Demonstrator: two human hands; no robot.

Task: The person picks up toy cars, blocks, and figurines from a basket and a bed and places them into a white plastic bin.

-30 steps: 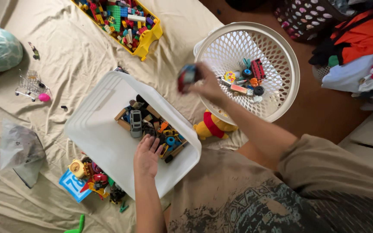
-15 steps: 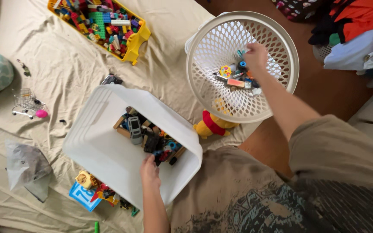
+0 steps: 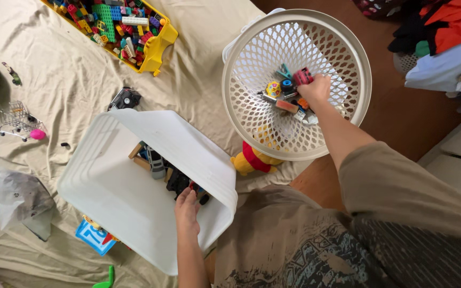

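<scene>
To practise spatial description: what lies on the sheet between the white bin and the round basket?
In the head view, a yellow-and-red plush toy lies between the white bin and the round basket, partly under the basket's rim.

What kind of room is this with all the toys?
Probably a bedroom or playroom at home: a tan sheet is strewn with toys, a yellow tray of building bricks sits on it, and clothes are piled nearby.

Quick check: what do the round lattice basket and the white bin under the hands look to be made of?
Round basket: probably moulded plastic, cream, matte, with an even diamond lattice and smooth rim. White bin: likely thin plastic, smooth, slightly glossy, faintly translucent walls. Neither can be confirmed by look alone.
</scene>
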